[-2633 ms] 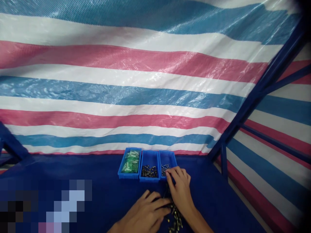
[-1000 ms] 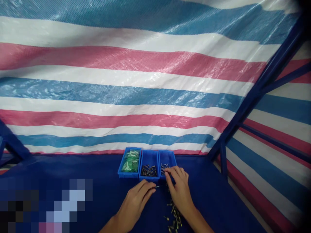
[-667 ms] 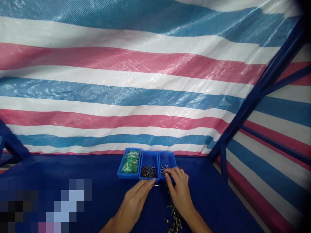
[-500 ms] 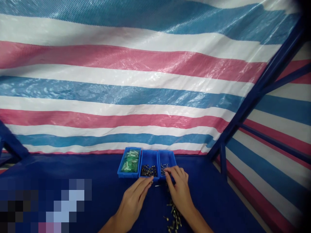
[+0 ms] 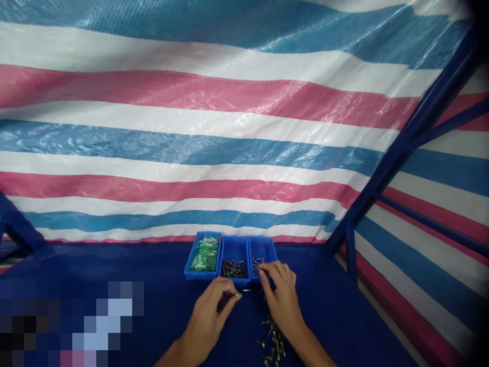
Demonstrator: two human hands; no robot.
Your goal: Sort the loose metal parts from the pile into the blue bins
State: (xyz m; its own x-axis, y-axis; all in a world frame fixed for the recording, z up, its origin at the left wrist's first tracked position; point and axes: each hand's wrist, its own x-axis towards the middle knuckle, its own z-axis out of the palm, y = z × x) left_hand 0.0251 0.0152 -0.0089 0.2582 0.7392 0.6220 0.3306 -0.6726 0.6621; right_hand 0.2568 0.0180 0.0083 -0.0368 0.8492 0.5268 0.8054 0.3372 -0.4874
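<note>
My left hand (image 5: 206, 316) pinches a small brass-coloured fitting (image 5: 237, 294) between thumb and forefinger, just in front of the middle blue bin (image 5: 235, 248). That bin holds many dark and brass-coloured small parts (image 5: 234, 268). At the front edge of the right blue bin (image 5: 263, 247), my right hand (image 5: 281, 293) has thumb and forefinger drawn together. Whatever is between them is too small to make out. Silver screws (image 5: 257, 266) lie in this bin. A thin silver pin (image 5: 246, 290) shows between my hands. Loose brass-coloured screw-like parts (image 5: 275, 341) are scattered beside my right wrist.
The left blue bin (image 5: 186, 272) holds green and clear small packets (image 5: 205, 253). All three bins stand side by side on the dark blue table (image 5: 126, 262). Behind hangs a striped tarp (image 5: 191, 117), with a blue frame post (image 5: 382, 176) at right. The lower left is pixelated.
My left thumb and forefinger have bent and shifted slightly down and toward me, with the small fitting now at their tips. The right hand stays in place.
</note>
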